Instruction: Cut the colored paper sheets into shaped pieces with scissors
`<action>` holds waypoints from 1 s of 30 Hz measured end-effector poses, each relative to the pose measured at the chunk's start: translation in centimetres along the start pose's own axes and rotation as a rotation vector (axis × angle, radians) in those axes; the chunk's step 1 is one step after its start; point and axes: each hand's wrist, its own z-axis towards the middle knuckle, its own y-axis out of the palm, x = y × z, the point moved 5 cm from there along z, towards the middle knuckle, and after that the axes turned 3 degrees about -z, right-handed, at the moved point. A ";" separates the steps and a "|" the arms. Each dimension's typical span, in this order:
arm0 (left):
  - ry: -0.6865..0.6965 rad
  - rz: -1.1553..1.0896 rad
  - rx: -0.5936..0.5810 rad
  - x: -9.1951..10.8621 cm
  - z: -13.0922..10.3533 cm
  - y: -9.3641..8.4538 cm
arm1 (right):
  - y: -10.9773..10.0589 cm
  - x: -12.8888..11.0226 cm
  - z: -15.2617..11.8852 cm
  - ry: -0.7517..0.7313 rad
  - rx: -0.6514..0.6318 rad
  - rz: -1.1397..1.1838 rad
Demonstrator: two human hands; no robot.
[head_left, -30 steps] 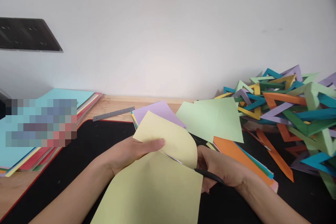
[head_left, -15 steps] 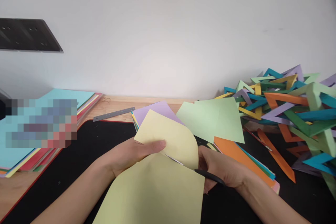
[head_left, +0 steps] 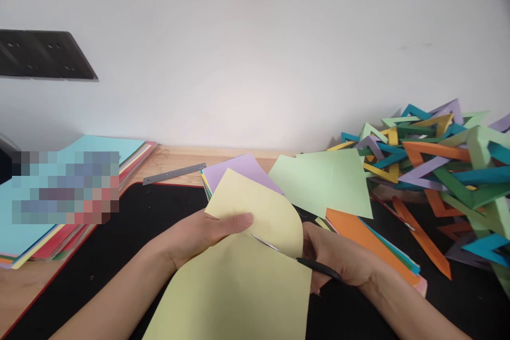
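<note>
A large pale yellow sheet (head_left: 235,297) is bent upward in the middle of the view, with a cut running in from its right side. My left hand (head_left: 217,228) pinches it near the inner end of the cut, thumb on top. In my right hand (head_left: 330,252) are black-handled scissors (head_left: 319,267), whose metal blades lie in the cut. The sheet's curled upper flap partly hides my right fingers.
Coloured paper is stacked at the left. A metal ruler (head_left: 174,174), purple sheets (head_left: 243,167) and light green sheets (head_left: 326,180) lie behind. Orange strips (head_left: 366,241) and a heap of folded paper shapes (head_left: 442,159) are at the right.
The whole view has shifted very slightly. Both hands, the sheet and the scissors otherwise look the same.
</note>
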 end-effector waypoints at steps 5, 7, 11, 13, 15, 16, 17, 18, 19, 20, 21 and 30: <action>-0.009 0.012 0.030 0.0 0.0 -0.1 | 0.0 0.0 0.0 0.005 0.013 0.022; -0.004 0.036 0.035 0.0 0.0 -0.2 | 0.1 0.0 0.0 -0.004 0.008 0.026; 0.013 0.032 0.033 0.0 0.1 -0.2 | 0.1 0.0 -0.1 -0.008 -0.003 0.030; 0.019 0.030 0.030 0.0 0.1 -0.2 | 0.1 0.0 -0.1 -0.001 0.005 0.021; 0.027 0.026 0.021 0.0 0.1 -0.2 | 0.0 0.0 -0.1 0.000 0.005 0.016; 0.028 0.022 0.019 0.0 0.1 -0.2 | 0.0 0.0 -0.1 -0.003 0.001 0.011; 0.027 0.019 0.016 0.0 0.1 -0.1 | 0.0 -0.1 -0.1 -0.008 0.000 0.006; 0.023 0.015 0.014 0.0 0.1 -0.1 | 0.0 -0.1 -0.1 -0.013 0.001 0.003; 0.021 0.013 0.012 0.0 0.1 -0.1 | 0.0 -0.1 -0.1 -0.017 0.001 0.000; 0.020 0.010 0.008 0.0 0.1 -0.1 | 0.0 -0.1 -0.1 -0.019 0.000 -0.001; 0.021 0.007 0.002 0.0 0.1 -0.1 | 0.0 -0.1 -0.1 -0.021 0.001 0.002; -0.002 0.028 0.025 0.0 0.1 -0.3 | 0.5 -0.6 -0.2 0.010 -0.010 0.032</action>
